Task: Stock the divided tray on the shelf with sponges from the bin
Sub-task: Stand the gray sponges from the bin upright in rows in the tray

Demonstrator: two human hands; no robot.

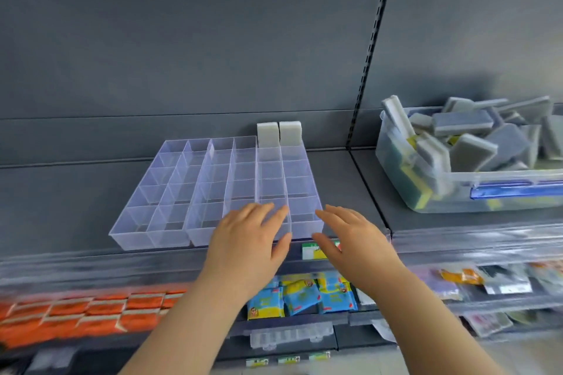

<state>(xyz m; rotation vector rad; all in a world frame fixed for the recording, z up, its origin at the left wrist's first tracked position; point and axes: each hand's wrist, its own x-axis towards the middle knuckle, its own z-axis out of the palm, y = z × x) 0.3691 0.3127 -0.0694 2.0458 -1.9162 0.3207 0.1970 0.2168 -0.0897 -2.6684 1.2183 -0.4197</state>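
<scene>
Head view, and I've got the divided tray (158,237) centre frame on the grey shelf (61,201). It's clear plastic, and two pale sponges (267,134) stand upright side by side in its back right cells, close against the back panel. The left hand (249,240) is at the tray's front edge, lower centre, with fingers fairly straight and reaching over the front-right compartments. It's holding nothing, and I can't tell whether it touches the plastic. The right hand (353,240) is just beside it, at the tray's front right corner, fingers loose and extended, thumb toward the tray, nothing in its grasp either. At the right edge of the frame, the clear bin (396,170) rests on the neighbouring shelf section, well apart from the tray. It's heaped with grey sponges (475,149), and some yellow-green shows through its wall. Below the hands, blue-and-yellow packets (301,295) lie on the lower shelf, and blurred orange packs (91,310) run along the lower left.
</scene>
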